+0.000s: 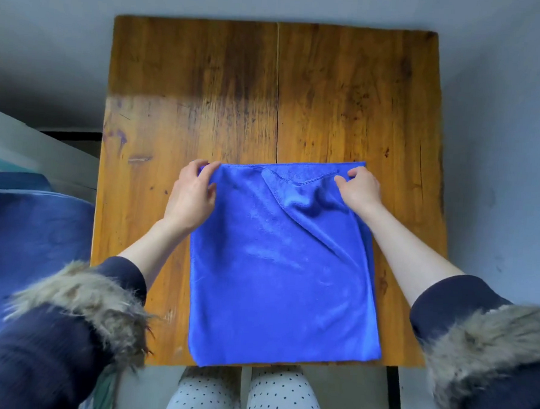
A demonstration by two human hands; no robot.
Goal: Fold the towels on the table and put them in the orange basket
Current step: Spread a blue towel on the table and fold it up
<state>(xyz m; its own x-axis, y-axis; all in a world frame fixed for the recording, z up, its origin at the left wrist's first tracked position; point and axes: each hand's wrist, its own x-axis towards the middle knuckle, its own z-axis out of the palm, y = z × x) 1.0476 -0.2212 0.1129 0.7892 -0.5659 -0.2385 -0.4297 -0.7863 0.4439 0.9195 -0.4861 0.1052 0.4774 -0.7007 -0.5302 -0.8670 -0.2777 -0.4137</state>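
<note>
Both arms extended forward, forearms bare. Left grip point(194, 197) and right grip point(358, 188) level, fingers curled, each pinching cloth.

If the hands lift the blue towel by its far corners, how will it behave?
The blue towel will probably hang limp: it already creases near the right hand. It looks thin, so likely light. Its near edge overhangs the table, so it may slide toward the person.

towel point(281, 267) on table point(268, 94), near edge | left hand point(190, 200), right hand point(360, 190) at far corners
</note>
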